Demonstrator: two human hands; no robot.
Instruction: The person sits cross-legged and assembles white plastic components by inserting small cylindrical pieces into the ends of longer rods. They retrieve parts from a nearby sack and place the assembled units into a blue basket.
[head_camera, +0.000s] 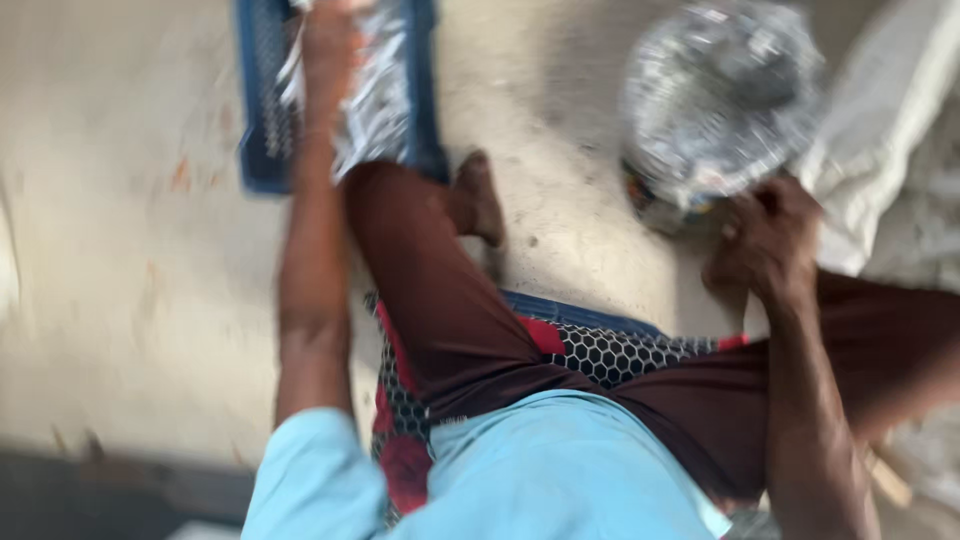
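The view is blurred. My left hand (328, 35) reaches far forward into a blue plastic crate (262, 150) at the top left and rests on shiny clear plastic packets (375, 100) inside it; whether it grips one is unclear. My right hand (765, 240) is closed on the lower edge of a large clear plastic bag (715, 90) full of shiny packets at the top right. I sit low, with my legs in dark maroon trousers and a bare foot (478, 195) stretched out on the floor.
A pale concrete floor (130, 260) spreads to the left. Under me lies a red and black patterned cushion (600, 350). A white sack (880, 130) lies at the right edge.
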